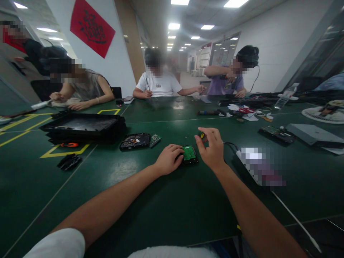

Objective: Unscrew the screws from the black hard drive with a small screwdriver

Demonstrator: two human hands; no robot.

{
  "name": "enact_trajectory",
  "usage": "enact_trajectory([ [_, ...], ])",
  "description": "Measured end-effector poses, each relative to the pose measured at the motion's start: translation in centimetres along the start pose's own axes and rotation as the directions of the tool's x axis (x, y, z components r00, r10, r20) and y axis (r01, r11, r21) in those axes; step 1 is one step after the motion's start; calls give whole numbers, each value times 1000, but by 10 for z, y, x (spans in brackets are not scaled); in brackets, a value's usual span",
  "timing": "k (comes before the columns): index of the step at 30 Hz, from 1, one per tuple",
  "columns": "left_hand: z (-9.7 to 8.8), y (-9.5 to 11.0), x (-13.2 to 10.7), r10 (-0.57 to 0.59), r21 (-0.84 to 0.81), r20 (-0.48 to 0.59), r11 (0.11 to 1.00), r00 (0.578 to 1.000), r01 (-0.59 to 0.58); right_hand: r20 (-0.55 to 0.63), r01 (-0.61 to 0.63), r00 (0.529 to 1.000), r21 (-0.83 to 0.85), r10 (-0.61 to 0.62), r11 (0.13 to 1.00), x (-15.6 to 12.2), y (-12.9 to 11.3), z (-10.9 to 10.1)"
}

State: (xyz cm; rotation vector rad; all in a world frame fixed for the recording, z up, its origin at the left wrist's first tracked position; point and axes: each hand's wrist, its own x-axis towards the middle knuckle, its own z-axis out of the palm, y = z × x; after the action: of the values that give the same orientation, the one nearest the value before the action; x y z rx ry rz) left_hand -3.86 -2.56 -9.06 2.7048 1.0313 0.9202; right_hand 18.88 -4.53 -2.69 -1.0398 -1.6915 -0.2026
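Head view: noted hard drive (190,154) on green table (150,215), circuit side upward, long axis apparently running forward. Touched at left edge by left hand (168,159), the nearer; can't say if gripping or steadying. Apart, just rightward: right hand (211,148), pinching small yellow object (202,135).

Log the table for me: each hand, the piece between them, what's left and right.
Left hand: on the hard drive's left side
Right hand: right of it, small yellow item between thumb and fingers
Piece: flat on the table, green board facing up
Left: second drive, loose board, black tray
Right: gray box, plastic bottle
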Motion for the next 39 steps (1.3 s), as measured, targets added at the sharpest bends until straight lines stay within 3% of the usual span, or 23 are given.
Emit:
enact_trajectory([
  [7,0,1,0,-2,-10,-6,1000,1000,2,81,6,997,57,-11,998,-2,0,2],
  [16,0,0,1,2,5,12,1000,1000,-2,-33,-19,999,-31,18,999,-1,1,1],
  [28,-2,2,1,-4,-19,2,1000,1000,4,91,-32,996,91,24,995,-6,4,4],
  [33,-1,1,0,2,-2,6,1000,1000,-2,51,45,998,19,-46,999,-2,-2,-1],
  [39,-1,1,1,8,-6,-4,1000,1000,-8,-9,11,1000,-39,-12,999,-2,-2,2],
])
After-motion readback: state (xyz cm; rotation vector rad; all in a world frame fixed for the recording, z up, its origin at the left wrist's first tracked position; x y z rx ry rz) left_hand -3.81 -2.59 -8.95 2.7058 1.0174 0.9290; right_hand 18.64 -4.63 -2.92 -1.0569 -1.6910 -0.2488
